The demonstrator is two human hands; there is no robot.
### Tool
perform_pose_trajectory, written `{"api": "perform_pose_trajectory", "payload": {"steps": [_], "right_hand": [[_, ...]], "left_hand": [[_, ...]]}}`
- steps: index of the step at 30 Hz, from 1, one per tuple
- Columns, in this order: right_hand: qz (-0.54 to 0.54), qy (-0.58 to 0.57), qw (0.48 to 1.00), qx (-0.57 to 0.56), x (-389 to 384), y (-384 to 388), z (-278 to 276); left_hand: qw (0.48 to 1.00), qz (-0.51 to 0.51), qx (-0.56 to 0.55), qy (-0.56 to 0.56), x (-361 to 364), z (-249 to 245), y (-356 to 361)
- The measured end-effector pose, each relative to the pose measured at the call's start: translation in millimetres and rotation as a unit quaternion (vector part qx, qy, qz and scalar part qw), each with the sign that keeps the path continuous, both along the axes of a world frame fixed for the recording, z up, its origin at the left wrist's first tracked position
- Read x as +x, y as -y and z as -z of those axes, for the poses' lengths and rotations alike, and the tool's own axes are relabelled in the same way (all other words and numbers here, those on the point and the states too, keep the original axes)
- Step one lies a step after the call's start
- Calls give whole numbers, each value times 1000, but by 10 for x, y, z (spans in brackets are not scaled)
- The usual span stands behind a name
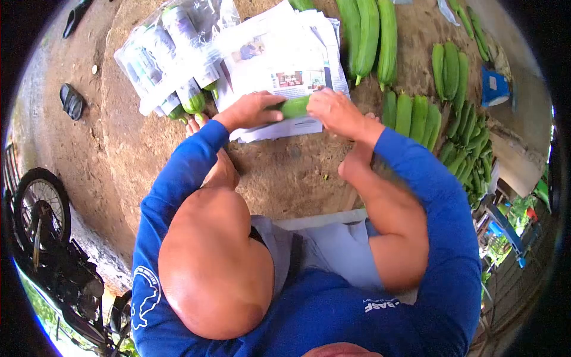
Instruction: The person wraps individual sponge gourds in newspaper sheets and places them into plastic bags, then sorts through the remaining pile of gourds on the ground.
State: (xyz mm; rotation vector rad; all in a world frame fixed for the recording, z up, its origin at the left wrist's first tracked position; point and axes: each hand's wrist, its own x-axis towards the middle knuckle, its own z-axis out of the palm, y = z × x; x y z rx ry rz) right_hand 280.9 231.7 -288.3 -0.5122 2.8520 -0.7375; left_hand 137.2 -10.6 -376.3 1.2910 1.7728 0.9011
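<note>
A long green gourd (pixel 295 107) lies crosswise on the near edge of a stack of newspaper sheets (pixel 270 59). My left hand (pixel 257 110) is curled at its left end, the thumb on the near side. Around the right end, my right hand (pixel 334 110) is closed, with the fingers bent over it. Only the middle of the gourd shows between the hands. Left of the newspaper is a clear plastic bag (pixel 140 65) with several paper-wrapped gourds, and one green tip (pixel 193 102) pokes out toward me.
Large green gourds (pixel 367 38) lie right of the newspaper, with shorter ones (pixel 419 119) nearer me and a heap of small ones (pixel 470 140) beyond. A blue-and-white container (pixel 495 87) stands at far right. A black sandal (pixel 72 101) and a motorcycle (pixel 44 220) are at left.
</note>
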Motion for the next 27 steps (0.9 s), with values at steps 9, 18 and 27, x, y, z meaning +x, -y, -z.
{"api": "perform_pose_trajectory", "payload": {"steps": [9, 18, 27], "right_hand": [[90, 98, 991, -19, -437, -172, 430], [-4, -9, 989, 145, -474, 95, 178], [58, 162, 984, 42, -492, 296, 289]], "left_hand": [[945, -151, 146, -252, -93, -523, 71], [968, -36, 20, -247, 91, -217, -95], [962, 18, -119, -243, -40, -348, -172]]}}
